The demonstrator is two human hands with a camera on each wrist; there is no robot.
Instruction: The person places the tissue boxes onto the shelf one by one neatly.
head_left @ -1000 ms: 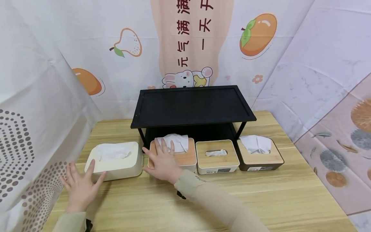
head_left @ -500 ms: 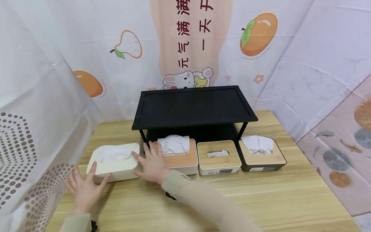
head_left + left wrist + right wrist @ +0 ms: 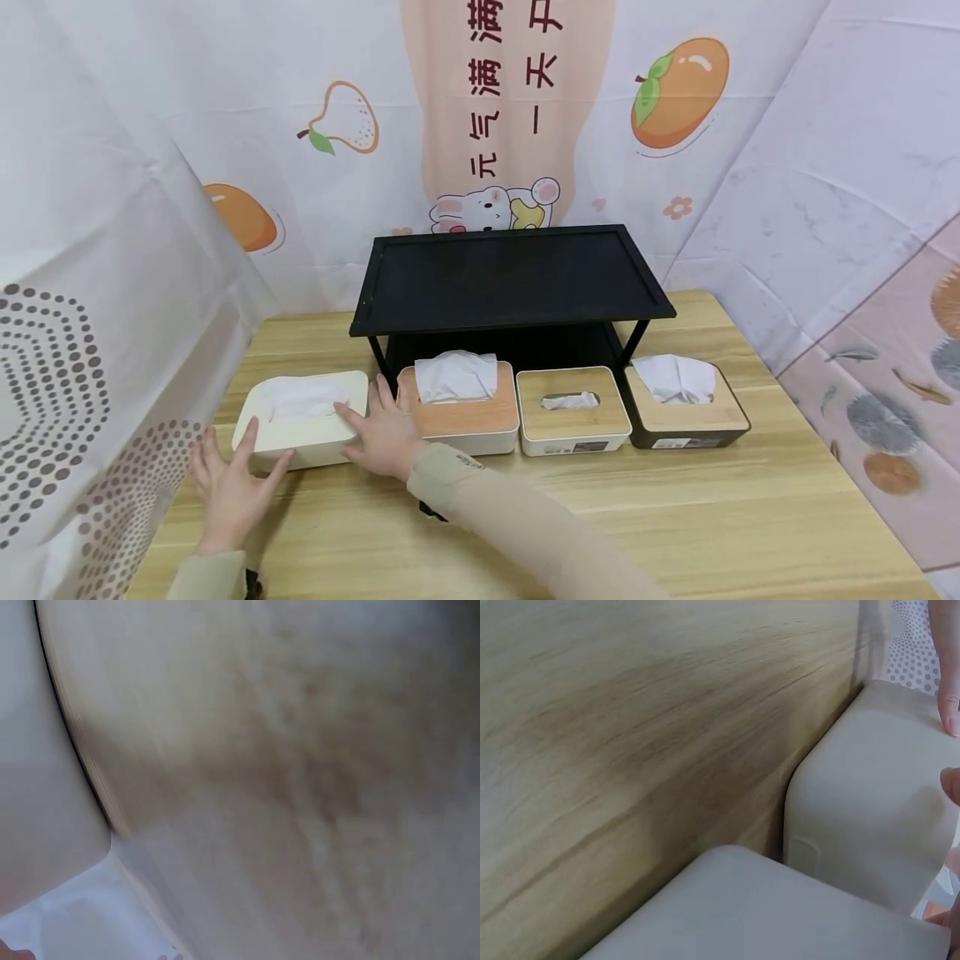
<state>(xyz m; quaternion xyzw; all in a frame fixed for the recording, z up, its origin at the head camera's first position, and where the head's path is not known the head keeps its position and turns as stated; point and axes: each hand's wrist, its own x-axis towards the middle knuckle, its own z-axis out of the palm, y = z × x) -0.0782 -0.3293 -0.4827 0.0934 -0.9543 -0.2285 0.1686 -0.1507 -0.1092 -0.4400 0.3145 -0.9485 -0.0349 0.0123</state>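
A cream tissue box [image 3: 318,429] with a white tissue [image 3: 303,397] on top stands at the left end of a row. My left hand [image 3: 234,496] is at its front left corner, fingers spread. My right hand [image 3: 386,435] is at its right end, fingers spread, between it and a white tissue box with a reddish wooden lid [image 3: 468,417]. In the right wrist view, a fingertip of the left hand [image 3: 949,697] touches the side of the cream box [image 3: 874,780]. The left wrist view shows only part of that box [image 3: 45,780] and blurred tabletop.
Further right stand a white tissue box with a bamboo lid [image 3: 573,425] and a dark tissue box with a wooden lid [image 3: 686,414]. Behind the row is a low black two-level rack [image 3: 513,279]. The wooden table [image 3: 540,517] meets printed curtains [image 3: 187,108] at the back and sides.
My right hand has moved left, from the reddish-lidded tissue box to the cream one's right end. My left hand has stayed by the cream box's front left corner. The head view has shifted slightly.
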